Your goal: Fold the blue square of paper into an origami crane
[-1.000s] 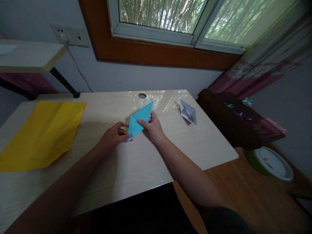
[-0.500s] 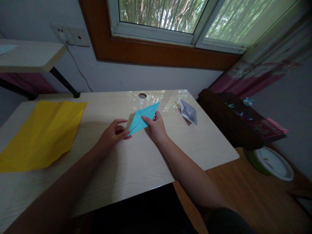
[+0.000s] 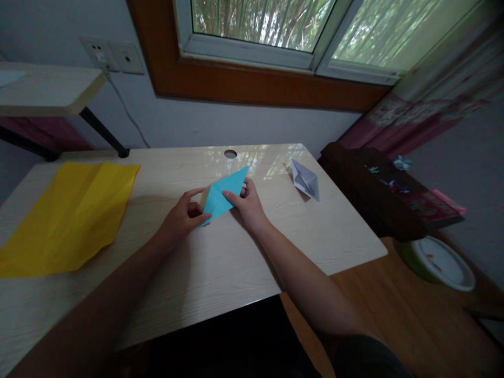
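Left hand [image 3: 184, 212] pinches near-left tip of folded turquoise paper [image 3: 216, 199]; right hand [image 3: 252, 208] grips its right side, thumb on top. Long axis slants near-left to far-right.

Both hands [image 3: 183, 214] [image 3: 252, 208] seemingly pinch folded blue paper [image 3: 216, 202].

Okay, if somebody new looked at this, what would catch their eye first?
Probably the bright blue folded paper, held between the left hand and the right hand over the desk. Next, perhaps, the large yellow sheet on the desk's left side, then the pale folded paper toward its far right corner.
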`<state>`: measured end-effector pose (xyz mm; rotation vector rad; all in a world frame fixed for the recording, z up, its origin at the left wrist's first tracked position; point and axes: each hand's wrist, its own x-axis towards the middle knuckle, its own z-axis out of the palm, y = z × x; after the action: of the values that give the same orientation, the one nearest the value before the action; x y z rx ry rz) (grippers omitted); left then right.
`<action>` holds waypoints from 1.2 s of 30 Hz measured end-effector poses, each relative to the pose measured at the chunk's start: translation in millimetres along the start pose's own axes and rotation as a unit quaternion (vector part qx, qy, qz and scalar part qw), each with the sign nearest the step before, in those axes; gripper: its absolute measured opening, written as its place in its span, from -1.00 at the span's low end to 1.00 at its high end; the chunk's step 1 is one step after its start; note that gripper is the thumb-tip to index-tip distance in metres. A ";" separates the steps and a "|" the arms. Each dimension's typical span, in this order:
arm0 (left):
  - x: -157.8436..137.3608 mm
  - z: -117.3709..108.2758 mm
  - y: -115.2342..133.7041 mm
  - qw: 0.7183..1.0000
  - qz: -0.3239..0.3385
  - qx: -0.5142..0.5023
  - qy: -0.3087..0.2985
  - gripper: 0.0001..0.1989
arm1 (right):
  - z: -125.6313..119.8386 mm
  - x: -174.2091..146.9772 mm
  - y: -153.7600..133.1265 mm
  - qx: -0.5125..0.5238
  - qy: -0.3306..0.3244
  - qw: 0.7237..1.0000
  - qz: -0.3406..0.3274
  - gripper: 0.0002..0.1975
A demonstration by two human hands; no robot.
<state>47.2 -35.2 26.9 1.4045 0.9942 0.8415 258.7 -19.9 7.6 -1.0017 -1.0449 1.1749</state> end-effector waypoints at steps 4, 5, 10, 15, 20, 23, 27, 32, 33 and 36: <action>0.4 -5.1 0.7 0.999 0.004 0.027 0.025 -0.24 | -10.8 2.4 -3.4 -0.115 0.096 0.985 -0.088 -0.29; 0.7 -7.4 0.8 0.999 0.004 0.035 0.032 -0.26 | -13.9 1.9 -5.9 -0.152 0.114 0.975 -0.118 -0.30; 2.1 -21.6 1.3 0.998 -0.008 0.052 0.047 -0.25 | -21.2 -7.1 -24.5 -0.354 0.014 0.895 -0.271 -0.63; 2.3 -35.3 3.2 0.997 -0.053 0.049 -0.001 -0.23 | -13.8 -12.2 -25.8 -0.433 -0.222 0.816 -0.311 -0.73; -1.0 -42.4 1.3 0.989 -0.069 0.109 -0.072 -0.32 | -10.1 -11.4 -11.8 -0.435 -0.327 0.786 -0.295 -0.83; -3.9 -44.5 -0.9 0.978 -0.025 0.198 -0.060 -0.41 | -11.0 -10.6 -8.4 -0.424 -0.334 0.794 -0.279 -0.84; -3.8 -48.7 -0.4 0.945 0.096 0.311 -0.022 -0.61 | -13.0 -9.6 -7.9 -0.398 -0.327 0.816 -0.261 -0.86; -1.6 -47.3 -3.1 0.878 0.267 0.386 -0.097 -0.84 | -14.9 -9.1 -7.8 -0.416 -0.326 0.803 -0.277 -0.84; -1.5 -45.3 -4.7 0.863 0.281 0.406 -0.112 -0.85 | -15.1 -9.0 -7.8 -0.423 -0.327 0.797 -0.282 -0.84; -0.9 -38.6 -10.1 0.829 0.298 0.460 -0.111 -0.86 | -16.8 -8.5 -6.7 -0.429 -0.329 0.789 -0.294 -0.84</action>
<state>10.3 -21.4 20.0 2.6812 0.7929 0.5994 275.8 -30.1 9.5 -0.7949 -2.3913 0.4612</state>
